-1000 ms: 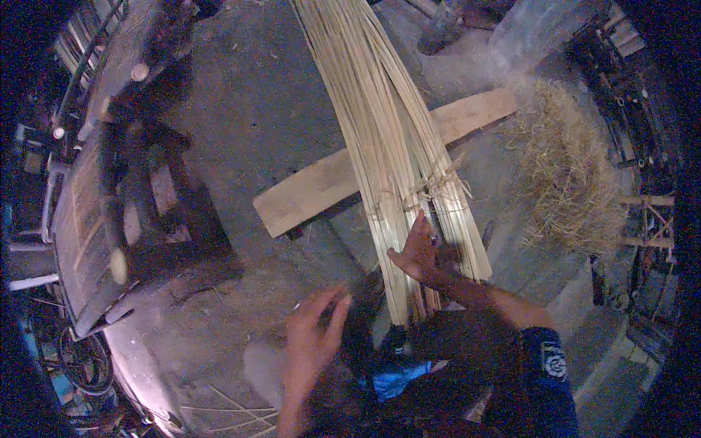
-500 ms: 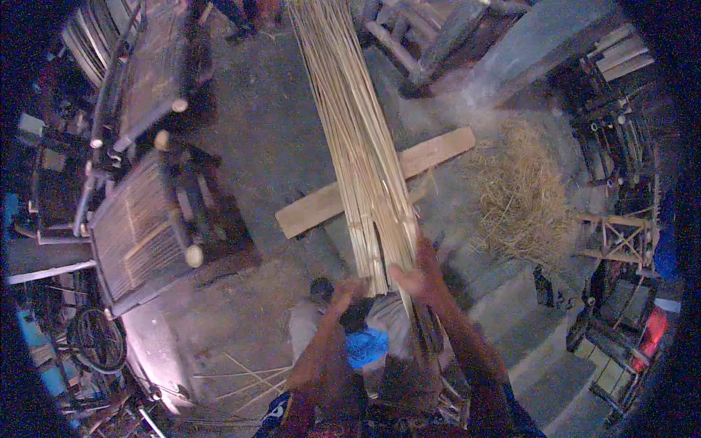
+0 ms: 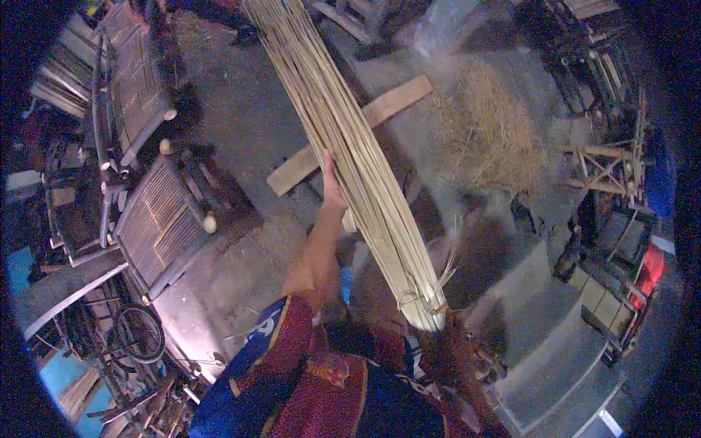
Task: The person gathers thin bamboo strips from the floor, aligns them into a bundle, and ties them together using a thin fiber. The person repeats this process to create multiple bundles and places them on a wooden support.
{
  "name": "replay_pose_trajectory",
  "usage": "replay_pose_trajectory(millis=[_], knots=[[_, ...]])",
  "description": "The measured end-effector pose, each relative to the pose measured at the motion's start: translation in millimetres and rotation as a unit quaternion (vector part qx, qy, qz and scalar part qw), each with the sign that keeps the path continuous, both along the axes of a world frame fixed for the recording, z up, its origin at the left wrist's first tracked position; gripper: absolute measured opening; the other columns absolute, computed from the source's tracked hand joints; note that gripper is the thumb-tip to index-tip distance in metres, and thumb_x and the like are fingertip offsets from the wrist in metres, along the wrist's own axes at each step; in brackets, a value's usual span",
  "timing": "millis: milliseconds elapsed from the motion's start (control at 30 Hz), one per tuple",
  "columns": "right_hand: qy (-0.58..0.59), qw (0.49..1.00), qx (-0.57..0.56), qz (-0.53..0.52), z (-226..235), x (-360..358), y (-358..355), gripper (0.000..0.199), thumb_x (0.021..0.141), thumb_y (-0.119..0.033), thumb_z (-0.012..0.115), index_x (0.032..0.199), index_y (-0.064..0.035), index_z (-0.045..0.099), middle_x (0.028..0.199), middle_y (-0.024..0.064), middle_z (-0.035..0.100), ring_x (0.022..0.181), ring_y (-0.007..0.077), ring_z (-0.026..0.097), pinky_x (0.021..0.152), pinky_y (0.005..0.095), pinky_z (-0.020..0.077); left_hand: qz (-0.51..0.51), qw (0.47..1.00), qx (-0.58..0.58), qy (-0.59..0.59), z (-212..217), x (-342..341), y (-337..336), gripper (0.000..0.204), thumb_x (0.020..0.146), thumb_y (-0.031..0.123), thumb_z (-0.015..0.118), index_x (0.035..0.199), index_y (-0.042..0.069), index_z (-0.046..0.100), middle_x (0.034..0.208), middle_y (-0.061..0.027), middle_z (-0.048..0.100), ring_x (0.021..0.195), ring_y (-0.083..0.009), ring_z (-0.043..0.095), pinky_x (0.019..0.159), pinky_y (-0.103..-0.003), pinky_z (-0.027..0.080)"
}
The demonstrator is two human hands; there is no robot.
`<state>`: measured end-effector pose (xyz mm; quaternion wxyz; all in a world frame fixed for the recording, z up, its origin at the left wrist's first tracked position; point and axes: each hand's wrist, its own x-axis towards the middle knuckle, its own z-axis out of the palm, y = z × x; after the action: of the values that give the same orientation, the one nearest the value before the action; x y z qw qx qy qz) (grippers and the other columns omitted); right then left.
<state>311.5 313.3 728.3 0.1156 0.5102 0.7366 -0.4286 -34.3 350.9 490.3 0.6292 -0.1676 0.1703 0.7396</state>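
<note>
A long bundle of split bamboo strips (image 3: 350,153) runs slantwise from the far top edge down to my body. My left hand (image 3: 334,188) grips its left side about midway, the thumb lying along the edge and the other fingers hidden beneath. At the near end, a thin tie (image 3: 410,298) circles the strips, and a few loose fibres stick out to the right. My right hand (image 3: 454,326), dark in shadow, closes round that near end; its fingers show poorly. Under the bundle, a flat wooden plank (image 3: 398,102) lies crosswise.
Bamboo benches (image 3: 164,219) with slatted seats stand at the left. A bicycle wheel (image 3: 140,334) shows at lower left. Right of the bundle is a heap of straw-like shavings (image 3: 489,124), with concrete steps (image 3: 540,350) nearer me. Farther right stands a small bamboo frame (image 3: 602,168).
The bundle's near end has come up closer to my body, at the lower right. My left hand has moved forward along its left side; my right hand has drawn back to the near end.
</note>
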Motion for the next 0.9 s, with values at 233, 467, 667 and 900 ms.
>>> replay_pose_trajectory(millis=[233, 467, 667, 900], knots=[[-0.038, 0.994, -0.029, -0.099, 51.5, 40.6, -12.8, 0.056, 0.084, -0.033, 0.07, 0.126, -0.0013, 0.052, 0.118, 0.0176, 0.061, 0.107, 0.0284, 0.059, 0.094, 0.0388, 0.045, -0.075, 0.99, -0.095, -0.075, -40.9, 83.2, -49.5, 0.066, 0.089, 0.05, 0.06, 0.134, 0.003, 0.05, 0.121, -0.0165, 0.063, 0.109, -0.0326, 0.062, 0.097, -0.05, 0.05], [0.079, 0.983, 0.094, -0.136, 57.8, -1.9, 79.5, 0.045, 0.091, -0.039, 0.065, 0.118, -0.0026, 0.062, 0.112, 0.0133, 0.067, 0.103, 0.0219, 0.062, 0.092, 0.0352, 0.0469, -0.069, 0.993, -0.057, -0.08, 67.2, 123.0, -67.7, 0.058, 0.088, 0.037, 0.063, 0.134, 0.004, 0.05, 0.126, -0.0173, 0.06, 0.113, -0.0349, 0.059, 0.101, -0.049, 0.046], [0.182, 0.954, -0.202, -0.125, -117.4, -117.2, 149.8, 0.068, 0.088, -0.06, 0.059, 0.121, -0.0015, 0.063, 0.114, 0.0155, 0.067, 0.1, 0.0205, 0.064, 0.093, 0.0335, 0.0483, -0.128, 0.981, -0.137, -0.058, 145.8, 133.6, -51.0, 0.057, 0.089, 0.04, 0.06, 0.135, 0.006, 0.05, 0.124, -0.0162, 0.062, 0.11, -0.0333, 0.061, 0.1, -0.05, 0.047], [0.243, 0.797, -0.497, -0.244, -205.2, -121.2, 128.6, 0.065, 0.081, -0.06, 0.066, 0.117, -0.0046, 0.065, 0.105, 0.0142, 0.069, 0.089, 0.023, 0.066, 0.083, 0.0375, 0.0521, -0.127, 0.978, -0.165, -0.03, 93.2, 170.7, -67.8, 0.068, 0.09, 0.058, 0.056, 0.135, 0.007, 0.05, 0.127, -0.0137, 0.06, 0.113, -0.0298, 0.059, 0.1, -0.048, 0.047]])
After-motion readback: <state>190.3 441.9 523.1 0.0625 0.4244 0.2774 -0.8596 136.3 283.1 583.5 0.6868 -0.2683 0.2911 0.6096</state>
